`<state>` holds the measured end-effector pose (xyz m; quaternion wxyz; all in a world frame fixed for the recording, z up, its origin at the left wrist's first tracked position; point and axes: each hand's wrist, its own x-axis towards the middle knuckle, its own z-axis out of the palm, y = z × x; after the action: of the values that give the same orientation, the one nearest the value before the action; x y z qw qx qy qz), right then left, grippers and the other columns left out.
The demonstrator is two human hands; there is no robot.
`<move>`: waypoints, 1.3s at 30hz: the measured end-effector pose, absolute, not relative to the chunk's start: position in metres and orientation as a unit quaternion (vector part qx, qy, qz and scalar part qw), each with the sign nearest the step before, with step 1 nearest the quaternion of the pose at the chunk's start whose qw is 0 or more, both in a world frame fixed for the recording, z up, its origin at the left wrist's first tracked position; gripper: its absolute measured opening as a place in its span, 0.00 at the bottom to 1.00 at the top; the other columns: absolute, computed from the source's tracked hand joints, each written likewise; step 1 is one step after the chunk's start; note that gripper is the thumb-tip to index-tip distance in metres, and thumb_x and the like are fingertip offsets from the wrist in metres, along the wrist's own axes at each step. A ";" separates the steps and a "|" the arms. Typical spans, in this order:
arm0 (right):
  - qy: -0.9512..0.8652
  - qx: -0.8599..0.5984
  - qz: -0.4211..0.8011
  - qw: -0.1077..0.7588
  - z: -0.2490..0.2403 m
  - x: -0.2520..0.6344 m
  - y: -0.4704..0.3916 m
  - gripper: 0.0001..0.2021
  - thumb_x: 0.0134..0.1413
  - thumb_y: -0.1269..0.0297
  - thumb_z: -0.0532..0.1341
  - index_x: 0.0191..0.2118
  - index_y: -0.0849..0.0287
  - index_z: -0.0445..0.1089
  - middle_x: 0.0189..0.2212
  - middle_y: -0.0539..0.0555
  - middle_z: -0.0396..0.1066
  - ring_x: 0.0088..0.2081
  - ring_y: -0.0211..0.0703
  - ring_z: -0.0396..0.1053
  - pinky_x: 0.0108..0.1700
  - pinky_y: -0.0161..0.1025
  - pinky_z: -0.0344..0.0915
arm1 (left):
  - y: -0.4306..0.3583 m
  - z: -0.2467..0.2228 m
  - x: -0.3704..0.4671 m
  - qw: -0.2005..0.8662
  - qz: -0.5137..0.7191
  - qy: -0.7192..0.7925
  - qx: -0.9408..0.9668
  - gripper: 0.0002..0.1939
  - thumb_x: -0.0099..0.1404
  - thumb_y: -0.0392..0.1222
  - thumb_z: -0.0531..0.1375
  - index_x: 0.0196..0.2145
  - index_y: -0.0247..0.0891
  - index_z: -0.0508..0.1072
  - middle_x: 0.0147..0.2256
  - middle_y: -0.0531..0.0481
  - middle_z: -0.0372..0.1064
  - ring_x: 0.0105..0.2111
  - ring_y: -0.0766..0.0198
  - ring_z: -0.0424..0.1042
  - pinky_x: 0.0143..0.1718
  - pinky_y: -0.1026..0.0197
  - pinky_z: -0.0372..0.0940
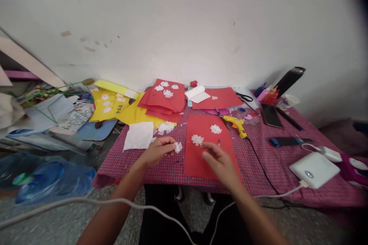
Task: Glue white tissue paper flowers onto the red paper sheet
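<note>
My left hand (161, 150) pinches a small piece of white tissue paper (178, 147) over the checked tablecloth (168, 170). Fingers apart and slightly curled, my right hand (220, 162) hovers above a red paper sheet (196, 165) and holds nothing I can see. Two ruffled white paper flowers, a nearer one (197, 139) and a farther one (215, 129), lie on that sheet. A small thin object (219, 142) rests beside my right fingers. Beyond my left hand are a white tissue square (139, 135) and a heap of white tissue scraps (166, 127).
A yellow glue gun (237, 123) lies right of the red sheet, its black cord trailing forward. Farther right are a utility knife (284, 141), a phone (271, 115) and a white power bank (314, 170). Red cards with white flowers (169, 97) stand at the back. A white cable (126, 201) crosses in front.
</note>
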<state>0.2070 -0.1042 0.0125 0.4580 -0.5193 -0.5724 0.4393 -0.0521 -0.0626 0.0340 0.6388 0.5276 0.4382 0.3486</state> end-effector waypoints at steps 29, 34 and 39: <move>-0.438 -0.488 0.608 0.447 0.012 0.175 -0.096 0.12 0.55 0.55 0.64 0.28 0.58 0.72 0.16 0.45 0.65 0.19 0.35 0.56 0.23 0.34 0.50 | -0.085 0.037 -0.038 0.232 0.293 0.576 0.727 0.15 0.69 0.48 0.55 0.28 0.39 0.72 0.26 0.50 0.70 0.29 0.61 0.69 0.36 0.59 0.63; -0.468 -0.495 0.585 0.440 0.013 0.170 -0.102 0.12 0.55 0.55 0.64 0.29 0.58 0.73 0.18 0.46 0.66 0.20 0.36 0.59 0.24 0.34 0.54 | -0.093 0.024 0.001 0.550 0.365 0.479 0.579 0.13 0.62 0.50 0.63 0.38 0.39 0.74 0.28 0.53 0.70 0.26 0.65 0.67 0.28 0.64 0.62; -0.558 -0.489 0.520 0.423 0.006 0.195 -0.106 0.10 0.60 0.57 0.60 0.41 0.57 0.75 0.32 0.50 0.75 0.27 0.40 0.68 0.31 0.37 0.65 | -0.092 0.012 0.012 0.592 0.403 0.481 0.505 0.12 0.60 0.49 0.65 0.31 0.38 0.72 0.23 0.55 0.66 0.21 0.69 0.64 0.25 0.65 0.60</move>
<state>0.1949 -0.1061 0.0056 0.4231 -0.4891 -0.5584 0.5195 0.0117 -0.0919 0.0121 0.5922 0.5055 0.4808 0.4032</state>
